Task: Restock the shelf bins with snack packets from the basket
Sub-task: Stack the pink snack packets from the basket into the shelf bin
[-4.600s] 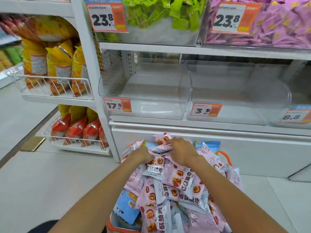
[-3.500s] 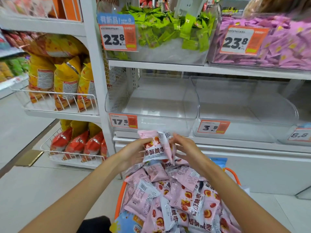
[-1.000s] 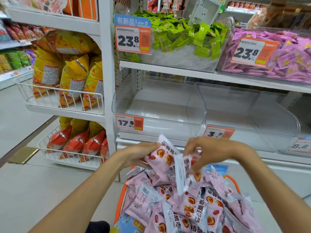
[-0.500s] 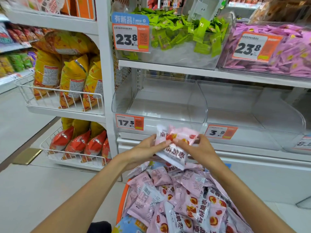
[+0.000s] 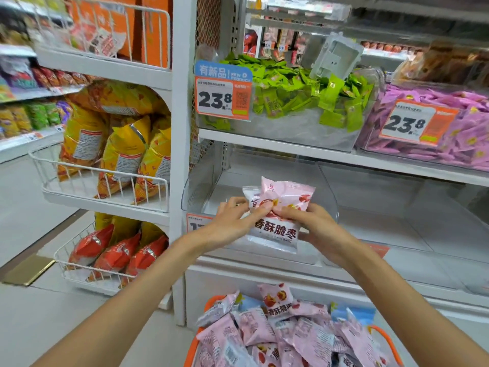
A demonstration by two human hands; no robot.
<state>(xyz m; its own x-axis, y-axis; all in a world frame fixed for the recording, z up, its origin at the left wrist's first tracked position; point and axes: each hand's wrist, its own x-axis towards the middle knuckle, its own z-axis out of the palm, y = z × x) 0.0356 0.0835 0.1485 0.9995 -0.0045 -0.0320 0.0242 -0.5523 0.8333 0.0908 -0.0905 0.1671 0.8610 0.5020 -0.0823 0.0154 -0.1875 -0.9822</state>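
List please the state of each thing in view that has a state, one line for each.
left hand: gripping the pink packets
right hand: gripping the pink packets
pink packets: held at the clear bin
clear bin: empty
neighbouring bin: empty
orange basket: heaped with packets
green-candy bin: stocked

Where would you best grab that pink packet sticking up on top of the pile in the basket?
Probably by its crimped top edge, coming straight down from above. The pink packet stands proud of the heap in the basket, its upper edge free, while neighbours crowd its lower half. Both hands, left hand and right hand, are full.
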